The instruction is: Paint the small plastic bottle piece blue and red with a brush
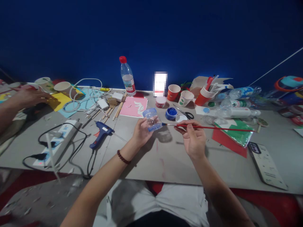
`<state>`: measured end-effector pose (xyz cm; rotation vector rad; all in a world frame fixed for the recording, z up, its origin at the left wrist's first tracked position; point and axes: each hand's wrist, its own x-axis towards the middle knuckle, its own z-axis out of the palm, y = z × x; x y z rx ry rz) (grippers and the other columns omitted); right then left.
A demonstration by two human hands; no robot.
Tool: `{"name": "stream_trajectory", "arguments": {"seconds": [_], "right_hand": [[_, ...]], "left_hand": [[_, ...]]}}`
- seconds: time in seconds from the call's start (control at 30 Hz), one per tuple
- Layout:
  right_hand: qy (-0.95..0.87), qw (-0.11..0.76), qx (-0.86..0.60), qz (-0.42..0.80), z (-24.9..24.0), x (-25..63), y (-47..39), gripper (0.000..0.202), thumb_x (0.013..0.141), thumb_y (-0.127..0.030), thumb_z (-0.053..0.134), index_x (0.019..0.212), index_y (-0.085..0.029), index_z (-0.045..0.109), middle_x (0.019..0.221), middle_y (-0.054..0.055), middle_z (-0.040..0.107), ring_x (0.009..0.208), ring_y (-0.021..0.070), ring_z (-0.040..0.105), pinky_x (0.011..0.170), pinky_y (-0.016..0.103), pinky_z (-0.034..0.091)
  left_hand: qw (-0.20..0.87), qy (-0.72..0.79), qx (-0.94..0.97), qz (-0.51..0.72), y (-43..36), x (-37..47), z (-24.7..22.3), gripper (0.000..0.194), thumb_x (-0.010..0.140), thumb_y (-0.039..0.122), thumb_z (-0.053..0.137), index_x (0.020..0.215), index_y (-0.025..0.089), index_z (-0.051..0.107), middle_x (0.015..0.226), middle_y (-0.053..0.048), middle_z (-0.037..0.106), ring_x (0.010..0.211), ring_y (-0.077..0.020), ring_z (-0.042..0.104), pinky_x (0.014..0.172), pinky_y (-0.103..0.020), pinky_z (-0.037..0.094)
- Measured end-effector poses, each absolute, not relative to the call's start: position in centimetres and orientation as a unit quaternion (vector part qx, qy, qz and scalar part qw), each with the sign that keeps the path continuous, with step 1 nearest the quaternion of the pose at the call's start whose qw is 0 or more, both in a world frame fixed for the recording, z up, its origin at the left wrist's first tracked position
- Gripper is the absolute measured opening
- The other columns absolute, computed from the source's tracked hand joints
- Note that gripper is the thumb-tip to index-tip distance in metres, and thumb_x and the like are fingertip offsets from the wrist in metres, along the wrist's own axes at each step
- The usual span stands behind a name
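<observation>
My left hand [141, 132] is closed around a clear plastic bottle piece [152, 119], tilted above the table, with blue paint on its lower edge. My right hand [193, 138] grips a long red-handled paintbrush [213, 127] between thumb and fingers. The brush's blue-stained bristles point left and meet the right side of the plastic piece, near its painted edge. Just behind stands an open jar of blue paint [170, 113]. A white lid [181, 118] lies beside it, partly hidden by my right hand, close to black scissors [187, 114].
Left are a blue glue gun [102, 134], a power strip [58, 143] and tangled cords. Behind stand a red-capped bottle [127, 78], paper cups [173, 92] and a lit screen [160, 83]. Plastic bottles [236, 112] and a phone [267, 165] lie right. Another person's hand [30, 96] is far left.
</observation>
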<state>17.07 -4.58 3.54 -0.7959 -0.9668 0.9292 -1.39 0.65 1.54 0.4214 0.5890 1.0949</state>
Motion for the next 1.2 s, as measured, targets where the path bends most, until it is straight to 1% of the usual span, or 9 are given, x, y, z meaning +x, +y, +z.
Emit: {"name": "stream_trajectory", "arguments": {"seconds": [0.1,0.23,0.33,0.43,0.6,0.73,0.9,1.03,1.2], "right_hand": [[-0.389,0.742,-0.369,0.402,3.3,17.4,-4.0,0.019,0.088,-0.044,0.07,0.085,-0.025,0.07,0.091,0.0,0.071,0.083,0.0155,0.073,0.076,0.034,0.064],[-0.395,0.736,-0.41,0.366,2.7,17.7,-4.0,0.018,0.093,-0.042,0.063,0.097,-0.026,0.07,0.081,-0.001,0.068,0.085,0.0179,0.072,0.086,0.041,0.061],[-0.456,0.667,-0.479,0.344,2.2,17.4,-4.4,0.017,0.094,-0.037,0.061,0.104,-0.025,0.068,0.101,0.004,0.071,0.101,0.0209,0.07,0.1,0.045,0.054],[-0.515,0.603,-0.488,0.366,2.0,17.0,-4.7,0.028,0.087,-0.035,0.071,0.112,-0.027,0.064,0.118,0.007,0.068,0.115,0.0232,0.065,0.109,0.046,0.047],[-0.494,0.576,-0.459,0.462,2.0,17.0,-4.3,0.047,0.077,-0.036,0.08,0.118,-0.031,0.057,0.121,0.005,0.065,0.115,0.023,0.066,0.105,0.045,0.05],[-0.477,0.575,-0.444,0.495,1.9,17.2,-3.8,0.051,0.072,-0.036,0.083,0.115,-0.029,0.056,0.118,0.006,0.065,0.114,0.0227,0.067,0.101,0.043,0.054],[-0.502,0.599,-0.453,0.428,1.5,17.1,-3.7,0.05,0.073,-0.032,0.081,0.116,-0.027,0.056,0.117,0.006,0.067,0.109,0.0216,0.068,0.102,0.044,0.054],[-0.547,0.589,-0.503,0.318,1.6,16.7,-4.3,0.054,0.075,-0.027,0.08,0.123,-0.026,0.055,0.124,0.009,0.065,0.112,0.0222,0.067,0.106,0.045,0.051],[-0.596,0.566,-0.53,0.207,1.8,16.2,-4.9,0.06,0.075,-0.027,0.081,0.127,-0.024,0.053,0.123,0.01,0.063,0.104,0.0232,0.069,0.098,0.044,0.055]], "left_hand": [[0.782,0.285,0.226,0.507,0.7,-1.3,1.0,0.037,0.069,0.043,0.075,0.096,0.018,0.074,0.097,-0.007,0.075,0.096,-0.0241,0.069,0.098,-0.039,0.048],[0.761,0.285,0.283,0.509,0.6,-1.1,0.5,0.036,0.066,0.043,0.082,0.095,0.022,0.075,0.099,-0.004,0.076,0.097,-0.0234,0.068,0.099,-0.04,0.046],[0.757,0.281,0.321,0.496,0.4,-1.0,0.5,0.04,0.062,0.041,0.088,0.094,0.021,0.076,0.098,-0.004,0.076,0.097,-0.0231,0.068,0.1,-0.04,0.044],[0.754,0.275,0.348,0.486,0.1,-0.8,0.6,0.04,0.059,0.039,0.09,0.091,0.019,0.076,0.096,-0.006,0.076,0.097,-0.0242,0.068,0.1,-0.042,0.044],[0.756,0.246,0.372,0.479,-0.1,-0.5,0.6,0.047,0.059,0.038,0.091,0.101,0.023,0.075,0.109,-0.006,0.076,0.107,-0.0267,0.068,0.103,-0.044,0.043],[0.745,0.26,0.377,0.485,-0.1,-0.4,0.6,0.055,0.06,0.038,0.092,0.11,0.025,0.073,0.113,-0.006,0.075,0.11,-0.0269,0.066,0.104,-0.044,0.043],[0.718,0.3,0.385,0.496,-0.5,-0.2,0.9,0.044,0.066,0.038,0.088,0.106,0.024,0.075,0.109,-0.007,0.076,0.109,-0.0265,0.067,0.101,-0.042,0.045],[0.71,0.323,0.376,0.5,-0.6,-0.1,0.8,0.037,0.072,0.037,0.084,0.106,0.024,0.076,0.107,-0.007,0.076,0.109,-0.0261,0.067,0.102,-0.041,0.045],[0.675,0.342,0.411,0.509,-0.8,-0.1,1.2,0.044,0.061,0.027,0.09,0.103,0.025,0.077,0.116,-0.006,0.074,0.122,-0.0291,0.06,0.109,-0.042,0.042]]}}
